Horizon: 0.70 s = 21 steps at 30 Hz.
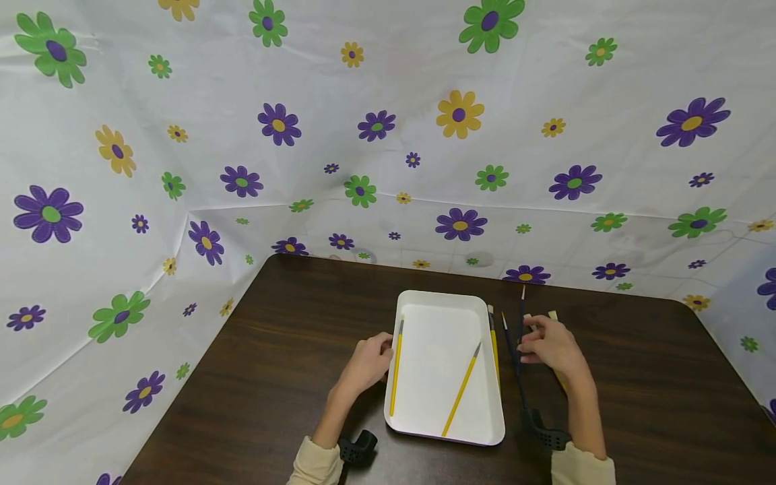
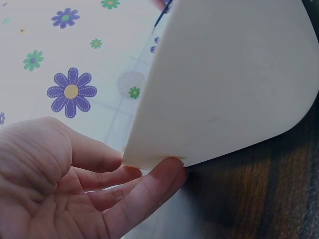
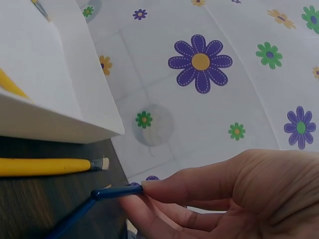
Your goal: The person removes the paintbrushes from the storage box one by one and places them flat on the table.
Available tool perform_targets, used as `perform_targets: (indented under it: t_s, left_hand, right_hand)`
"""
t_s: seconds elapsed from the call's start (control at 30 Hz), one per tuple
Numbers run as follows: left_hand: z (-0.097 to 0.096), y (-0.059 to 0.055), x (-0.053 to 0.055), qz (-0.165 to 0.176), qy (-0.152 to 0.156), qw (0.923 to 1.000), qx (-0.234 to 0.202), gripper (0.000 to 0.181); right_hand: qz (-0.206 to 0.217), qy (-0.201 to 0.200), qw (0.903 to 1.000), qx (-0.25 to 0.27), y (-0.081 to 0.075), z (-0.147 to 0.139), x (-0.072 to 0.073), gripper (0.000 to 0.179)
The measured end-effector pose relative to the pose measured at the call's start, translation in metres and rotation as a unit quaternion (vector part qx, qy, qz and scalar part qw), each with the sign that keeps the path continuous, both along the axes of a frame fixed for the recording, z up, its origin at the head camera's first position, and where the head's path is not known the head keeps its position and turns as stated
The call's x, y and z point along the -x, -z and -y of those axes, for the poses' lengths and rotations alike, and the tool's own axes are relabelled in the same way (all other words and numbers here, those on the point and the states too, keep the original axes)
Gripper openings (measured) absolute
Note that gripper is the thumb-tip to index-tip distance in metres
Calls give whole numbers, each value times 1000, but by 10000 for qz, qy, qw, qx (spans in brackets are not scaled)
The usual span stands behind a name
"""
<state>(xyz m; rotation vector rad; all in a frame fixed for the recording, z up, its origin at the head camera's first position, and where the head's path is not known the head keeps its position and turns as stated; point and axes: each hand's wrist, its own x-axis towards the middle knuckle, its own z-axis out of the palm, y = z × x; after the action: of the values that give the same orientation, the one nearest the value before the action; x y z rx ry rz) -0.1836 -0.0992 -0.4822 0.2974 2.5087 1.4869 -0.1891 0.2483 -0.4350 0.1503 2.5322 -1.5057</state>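
Observation:
A white rectangular tray [image 1: 433,364] lies on the table, with two yellow-handled paintbrushes in it: one paintbrush [image 1: 397,367] along the left wall, the other paintbrush [image 1: 463,387] slanting at the right. My left hand [image 1: 367,362] holds the tray's left edge, thumb and fingers at its wall [image 2: 219,89] in the left wrist view. Right of the tray, my right hand [image 1: 550,345] pinches a dark blue paintbrush [image 3: 119,191] between thumb and fingers. Its pale tip points toward the back. A second dark blue paintbrush [image 1: 509,340] lies just left of it.
A thick yellow paintbrush [image 1: 494,343] lies along the tray's right side, its bristles showing in the right wrist view. Another yellow-handled brush [image 1: 560,381] is partly hidden under my right hand. A flower-patterned sheet [image 1: 388,155] hangs behind the dark wooden table [image 1: 291,323].

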Motion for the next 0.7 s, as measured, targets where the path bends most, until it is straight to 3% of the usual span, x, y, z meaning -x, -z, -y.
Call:
perform_targets:
  t_s: [0.3, 0.7]
  left_hand:
    - [0, 0, 0, 10, -1, 10000, 15, 35]
    - [-1, 0, 0, 46, -31, 10000, 47, 35]
  right_hand:
    - [136, 106, 9995, -255, 3, -5, 0, 52]
    - [293, -99, 9989, -363, 8, -15, 0, 52]
